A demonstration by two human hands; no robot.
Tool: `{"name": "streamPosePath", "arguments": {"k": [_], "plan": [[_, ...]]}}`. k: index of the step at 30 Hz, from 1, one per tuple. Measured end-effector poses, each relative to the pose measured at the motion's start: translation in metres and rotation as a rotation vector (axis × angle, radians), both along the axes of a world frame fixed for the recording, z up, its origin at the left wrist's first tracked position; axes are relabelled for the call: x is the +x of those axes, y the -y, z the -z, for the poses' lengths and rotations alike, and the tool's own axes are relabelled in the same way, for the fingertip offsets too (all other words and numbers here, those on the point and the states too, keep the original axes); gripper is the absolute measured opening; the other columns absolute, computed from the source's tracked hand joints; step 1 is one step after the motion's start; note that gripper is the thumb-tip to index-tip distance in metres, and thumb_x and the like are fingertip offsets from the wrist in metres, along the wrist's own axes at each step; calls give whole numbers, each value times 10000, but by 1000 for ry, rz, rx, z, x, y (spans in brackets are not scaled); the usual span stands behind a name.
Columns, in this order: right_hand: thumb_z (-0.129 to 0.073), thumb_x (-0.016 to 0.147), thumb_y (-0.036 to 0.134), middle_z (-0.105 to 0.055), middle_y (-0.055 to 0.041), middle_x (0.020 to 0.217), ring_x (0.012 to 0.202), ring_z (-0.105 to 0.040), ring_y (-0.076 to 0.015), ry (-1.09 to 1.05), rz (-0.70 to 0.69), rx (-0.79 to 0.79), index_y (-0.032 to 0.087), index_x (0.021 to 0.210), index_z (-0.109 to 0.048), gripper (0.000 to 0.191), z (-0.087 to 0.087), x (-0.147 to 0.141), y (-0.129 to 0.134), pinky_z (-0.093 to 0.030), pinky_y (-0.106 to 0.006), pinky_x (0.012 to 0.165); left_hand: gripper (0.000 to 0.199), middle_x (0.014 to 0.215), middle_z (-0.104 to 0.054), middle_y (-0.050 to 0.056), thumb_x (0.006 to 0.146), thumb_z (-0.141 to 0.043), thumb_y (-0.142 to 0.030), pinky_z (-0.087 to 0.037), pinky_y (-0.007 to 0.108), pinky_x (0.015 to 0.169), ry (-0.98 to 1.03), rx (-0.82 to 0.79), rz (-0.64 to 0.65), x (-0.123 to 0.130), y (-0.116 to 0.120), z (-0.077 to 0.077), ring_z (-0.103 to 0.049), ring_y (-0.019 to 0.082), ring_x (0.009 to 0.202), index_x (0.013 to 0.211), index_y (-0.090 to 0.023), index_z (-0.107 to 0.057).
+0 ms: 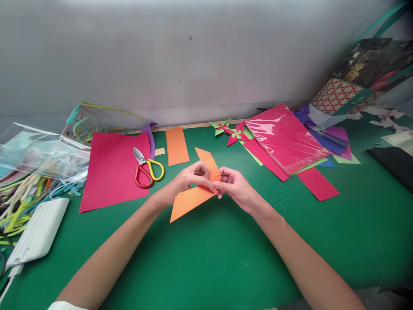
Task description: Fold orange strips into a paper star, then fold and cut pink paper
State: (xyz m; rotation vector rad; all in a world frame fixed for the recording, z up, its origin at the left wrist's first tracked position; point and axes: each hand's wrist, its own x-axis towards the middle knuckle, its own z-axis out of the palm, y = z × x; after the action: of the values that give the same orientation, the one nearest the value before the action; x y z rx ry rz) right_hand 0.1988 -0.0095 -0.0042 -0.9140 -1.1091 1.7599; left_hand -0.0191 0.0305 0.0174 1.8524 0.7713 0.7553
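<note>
Red sheet (111,172) lies partly under scissors (142,160), near folded orange paper (190,201).

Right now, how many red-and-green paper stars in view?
2 visible, both toward the back of the green table: the green-tipped star on the left, the red-tipped star just right of it, beside the red paper pack. Others could be hidden under the pack.

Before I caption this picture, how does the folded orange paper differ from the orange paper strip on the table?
The folded orange paper has two angled wings; the orange paper strip is a plain rectangle. The left hand and right hand hold the folded paper; the strip lies on the green tabletop. Both are orange.
</note>
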Motion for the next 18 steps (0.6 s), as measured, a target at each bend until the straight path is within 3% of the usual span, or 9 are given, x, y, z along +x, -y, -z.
{"name": "streamPosePath", "arguments": {"k": [3,11,18], "plan": [[-855,794,366,-671,30,738,608,-611,-121,3,-25,-25,207,886,-584,327,2,0,0,-512,-255,581,147,846,-568,22,772,-818,-398,-459,306,630,-27,-72,41,2,1,1,-563,172,766,808,-262,-777],[-821,824,346,-699,0,780,626,-613,-118,0,-55,-4,190,938,-661,250,2,0,0,-501,-252,596,270,809,-597,-2,685,-850,-381,-486,301,622,57,-326,-6,11,0,7,-644,183,751,795,-220,-664],[-819,824,320,-728,-21,821,666,-628,-131,-12,-58,-1,180,983,-693,247,6,-2,0,-499,-254,612,246,788,-607,-5,692,-843,-372,-521,296,640,45,-230,-2,12,-10,24,-655,185,759,802,-240,-668]]}}
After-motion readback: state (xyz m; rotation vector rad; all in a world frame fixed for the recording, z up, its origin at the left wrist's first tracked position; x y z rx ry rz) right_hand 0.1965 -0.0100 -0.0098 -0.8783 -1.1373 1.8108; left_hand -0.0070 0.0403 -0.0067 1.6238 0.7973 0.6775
